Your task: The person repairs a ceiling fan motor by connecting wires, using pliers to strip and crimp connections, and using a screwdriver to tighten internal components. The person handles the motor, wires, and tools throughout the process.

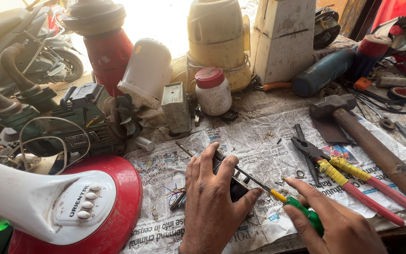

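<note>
Two hands work on the newspaper (259, 146) — our left hand (212, 202) presses spread fingers (206, 160) onto a small black part (237, 188) at its centre; our right hand (339, 221) clenches a green-handled screwdriver (301, 209) just beside that part.

Screwdriver (278, 194): bare metal shaft, glossy green plastic handle. Left of it, fan base (95, 207) of glossy red plastic. Right of it, hammer (367, 141): rough wooden handle, dull metal head. Beneath it, matt printed newspaper (259, 141).

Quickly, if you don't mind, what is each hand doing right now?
Left hand: pressed flat, fingers spread, on a small dark part lying on the newspaper.
Right hand: closed around the green-handled screwdriver.
</note>
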